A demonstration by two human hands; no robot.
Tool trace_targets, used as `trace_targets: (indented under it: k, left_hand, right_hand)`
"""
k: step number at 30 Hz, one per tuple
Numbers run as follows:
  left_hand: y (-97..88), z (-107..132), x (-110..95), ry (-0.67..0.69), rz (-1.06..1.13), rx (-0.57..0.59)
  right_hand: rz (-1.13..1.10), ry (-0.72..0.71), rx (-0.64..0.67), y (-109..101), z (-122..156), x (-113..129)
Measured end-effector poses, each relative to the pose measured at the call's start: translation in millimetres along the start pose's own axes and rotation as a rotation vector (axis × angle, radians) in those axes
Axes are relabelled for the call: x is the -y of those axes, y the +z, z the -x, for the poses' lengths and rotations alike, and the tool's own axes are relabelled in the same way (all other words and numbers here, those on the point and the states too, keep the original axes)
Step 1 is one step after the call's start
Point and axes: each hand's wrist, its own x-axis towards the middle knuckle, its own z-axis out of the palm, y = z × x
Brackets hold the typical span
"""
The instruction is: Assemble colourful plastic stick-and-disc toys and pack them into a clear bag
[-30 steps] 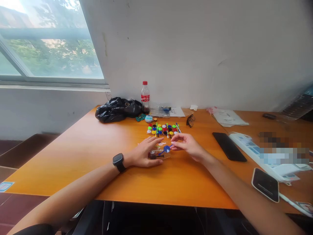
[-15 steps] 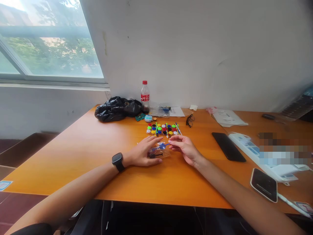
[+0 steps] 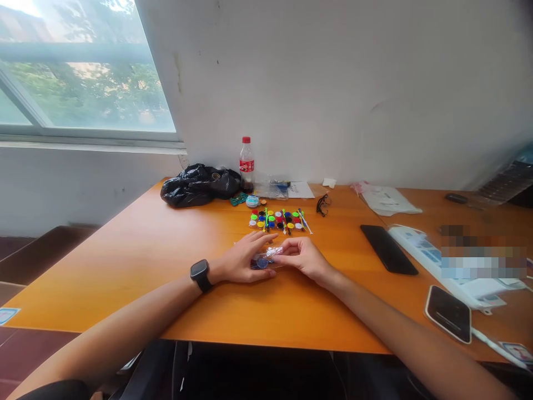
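A small clear plastic bag [image 3: 272, 251] lies on the table between my hands, with a blue disc-shaped piece [image 3: 262, 263] in or under it. My left hand [image 3: 241, 261], with a black watch on its wrist, lies at the bag's left side, thumb and fingers apart. From the right, my right hand [image 3: 306, 258] pinches the bag's film between thumb and forefinger. Just beyond my hands, several coloured round pieces [image 3: 272, 225] stand in rows. Thin coloured sticks [image 3: 305, 220] lie among them.
Behind the pieces are a black plastic bag [image 3: 195, 186], a cola bottle [image 3: 247, 166], a round tin [image 3: 252, 201] and black glasses [image 3: 322, 205]. To the right lie a black phone [image 3: 387, 249], a white power strip [image 3: 420, 255] and another phone [image 3: 448, 314].
My right hand has moved slightly left and toward me, from the end of a blue stick onto the bag's film. The blue disc now shows nearer my left thumb. My left hand stays put.
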Motion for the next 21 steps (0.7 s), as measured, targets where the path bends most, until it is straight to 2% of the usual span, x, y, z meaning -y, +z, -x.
trace_targets:
  k: [4,8,10,15,21]
  left_hand:
    - [-1.3,-1,-2,-0.004,-0.004,0.009]
    - [-2.5,-2,-5,0.0,-0.007,0.015]
    - [-2.2,-2,-7,0.002,0.003,0.013]
    - [-1.5,-1,-12,0.009,0.017,0.031]
    - [-3.2,-1,-17,-0.002,0.041,0.033]
  right_hand:
    - [0.001,0.003,0.034,-4,0,2]
    - [-0.081,0.124,0.129,-9,4,13]
    - [-0.097,0.132,0.177,-11,4,15]
    - [-0.045,0.023,0.31,-4,4,8]
    - [0.146,-0.135,0.333,-1,10,15]
